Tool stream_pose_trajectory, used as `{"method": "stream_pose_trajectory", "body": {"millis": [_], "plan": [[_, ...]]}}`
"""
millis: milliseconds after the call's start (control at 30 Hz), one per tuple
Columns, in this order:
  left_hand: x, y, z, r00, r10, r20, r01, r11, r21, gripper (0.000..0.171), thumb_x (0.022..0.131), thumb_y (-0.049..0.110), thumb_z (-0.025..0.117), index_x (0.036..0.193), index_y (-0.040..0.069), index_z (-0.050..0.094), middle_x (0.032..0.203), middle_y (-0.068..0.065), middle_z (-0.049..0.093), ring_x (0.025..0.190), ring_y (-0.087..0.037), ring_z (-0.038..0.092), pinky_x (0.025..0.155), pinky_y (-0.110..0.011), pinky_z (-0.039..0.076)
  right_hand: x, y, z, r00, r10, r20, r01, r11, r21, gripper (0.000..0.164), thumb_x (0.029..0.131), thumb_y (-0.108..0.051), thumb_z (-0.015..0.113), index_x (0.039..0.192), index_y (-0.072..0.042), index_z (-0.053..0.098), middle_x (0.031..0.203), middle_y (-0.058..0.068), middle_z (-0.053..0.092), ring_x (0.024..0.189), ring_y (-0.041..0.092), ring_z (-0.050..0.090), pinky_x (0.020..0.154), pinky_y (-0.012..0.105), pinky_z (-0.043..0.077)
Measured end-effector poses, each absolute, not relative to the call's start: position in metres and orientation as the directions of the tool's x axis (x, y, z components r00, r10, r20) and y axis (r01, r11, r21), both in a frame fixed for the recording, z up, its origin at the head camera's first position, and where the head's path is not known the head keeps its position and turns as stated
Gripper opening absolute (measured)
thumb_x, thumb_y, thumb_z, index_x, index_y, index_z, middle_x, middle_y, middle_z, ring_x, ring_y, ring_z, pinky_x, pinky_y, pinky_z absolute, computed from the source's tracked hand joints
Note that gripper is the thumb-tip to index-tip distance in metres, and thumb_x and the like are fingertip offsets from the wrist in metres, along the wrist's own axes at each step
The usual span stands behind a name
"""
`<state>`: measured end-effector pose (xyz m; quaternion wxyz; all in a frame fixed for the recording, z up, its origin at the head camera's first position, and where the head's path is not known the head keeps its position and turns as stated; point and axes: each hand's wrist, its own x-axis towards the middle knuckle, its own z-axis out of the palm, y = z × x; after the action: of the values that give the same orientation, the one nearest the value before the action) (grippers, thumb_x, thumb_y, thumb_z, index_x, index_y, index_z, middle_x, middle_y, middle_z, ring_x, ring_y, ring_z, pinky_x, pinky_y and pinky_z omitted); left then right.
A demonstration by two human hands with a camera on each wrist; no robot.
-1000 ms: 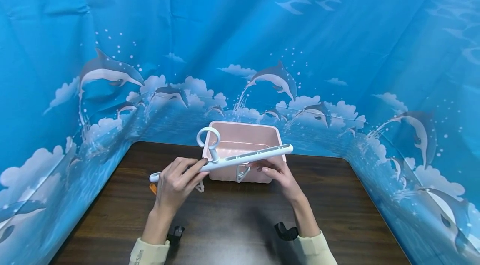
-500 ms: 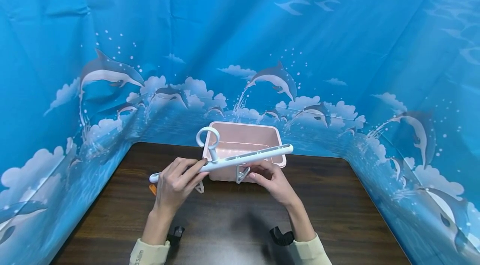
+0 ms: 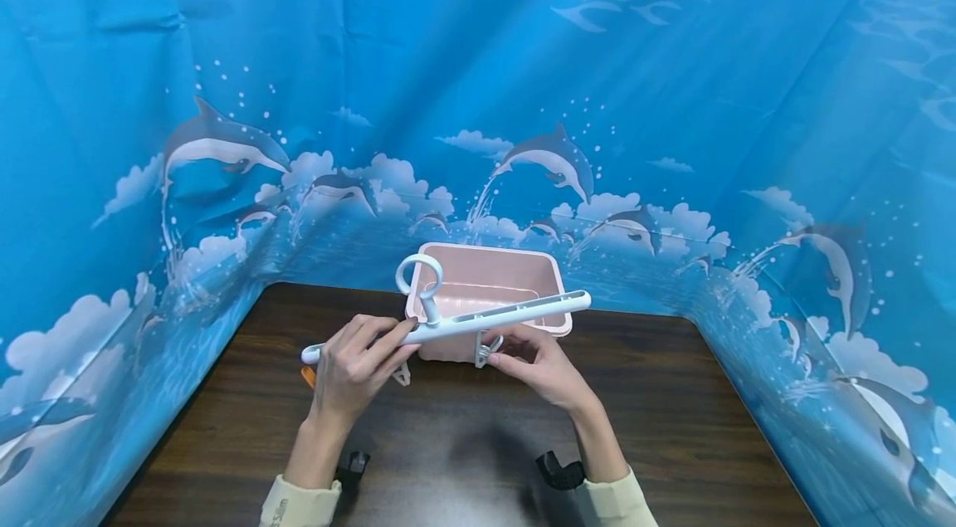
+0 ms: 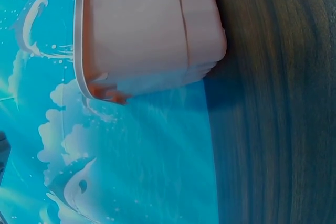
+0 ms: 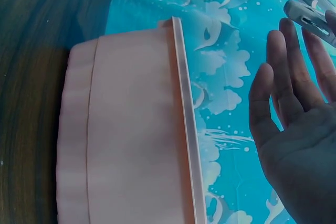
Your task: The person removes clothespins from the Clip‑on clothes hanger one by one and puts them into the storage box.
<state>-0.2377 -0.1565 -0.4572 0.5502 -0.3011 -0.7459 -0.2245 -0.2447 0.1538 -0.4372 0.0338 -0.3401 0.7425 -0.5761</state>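
My left hand [image 3: 354, 365] grips the left part of a white clothes hanger bar [image 3: 508, 314], which has slots along it and a round ring hook [image 3: 418, 265] standing up from it. The bar tilts up to the right, raised in front of a pink plastic bin. Below the bar hang a white clip [image 3: 481, 353] near the middle and another white clip [image 3: 402, 375] beside the left hand. An orange piece [image 3: 309, 376] shows under the bar's left end. Thumb and index finger of my right hand [image 3: 545, 368] pinch the middle clip; in the right wrist view its other fingers extend loosely.
The pink bin [image 3: 451, 348] stands open-topped at the back of the dark wood table [image 3: 448, 444]. Behind and on both sides hangs a blue curtain [image 3: 478, 54] printed with dolphins. Black wrist mounts [image 3: 560, 473] sit at both forearms.
My right hand has moved left from beneath the bar's right part to the middle clip, and its thumb and index finger have closed on it. The left hand and bar have barely moved.
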Motion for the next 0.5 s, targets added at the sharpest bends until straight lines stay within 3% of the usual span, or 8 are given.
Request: {"method": "stream_pose_trajectory", "body": {"millis": [267, 500], "plan": [[-0.2370, -0.1522, -0.4566, -0.197, 0.191, 0.962, 0.701, 0.714, 0.002, 0.045, 0.107, 0.048, 0.064, 0.117, 0.008, 0.084, 0.091, -0.007, 0.077, 0.079, -0.021, 0.065, 0.064, -0.034, 0.058, -0.2438, 0.1489, -0.4391, -0.769, -0.561, 0.306, -0.447, 0.130, -0.885, 0.022, 0.106, -0.015, 0.069, 0.128, -0.013, 0.072, 0.112, 0.002, 0.071, 0.095, 0.014, 0.068, 0.084, 0.033, 0.059], [-0.2366, -0.1528, -0.4547, -0.181, 0.182, 0.967, 0.692, 0.722, -0.006, 0.042, 0.106, 0.046, 0.066, 0.116, 0.009, 0.085, 0.090, -0.007, 0.076, 0.080, -0.021, 0.065, 0.063, -0.035, 0.057, -0.2441, 0.1449, -0.4408, -0.761, -0.554, 0.337, -0.464, 0.102, -0.880, 0.019, 0.107, -0.011, 0.067, 0.125, -0.008, 0.072, 0.115, 0.017, 0.076, 0.093, 0.011, 0.067, 0.079, 0.031, 0.056]]}}
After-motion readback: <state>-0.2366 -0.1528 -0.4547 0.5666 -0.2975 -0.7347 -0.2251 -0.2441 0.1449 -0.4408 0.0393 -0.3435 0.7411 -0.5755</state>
